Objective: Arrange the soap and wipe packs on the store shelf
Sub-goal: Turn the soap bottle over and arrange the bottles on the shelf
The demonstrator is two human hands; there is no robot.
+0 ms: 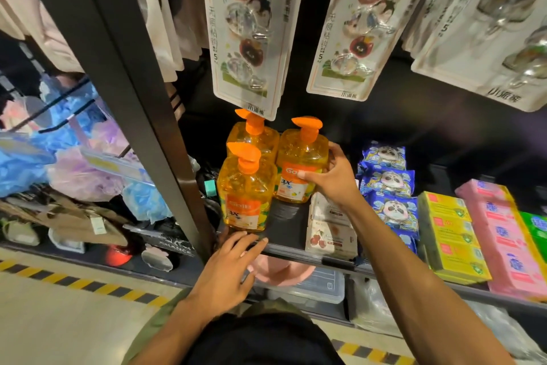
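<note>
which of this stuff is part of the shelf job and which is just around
Job: orange pump soap bottle gripped by the right hand, two more beside it; blue panda wipe packs; yellow soap boxes; pink soap boxes; left hand on the black shelf edge.
Just around: hanging cards of animal hooks; pastel mesh bath sponges; pink plastic basin below.

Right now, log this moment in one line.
right hand: grips right soap bottle | left hand: open at shelf edge | wipe packs: shelved
</note>
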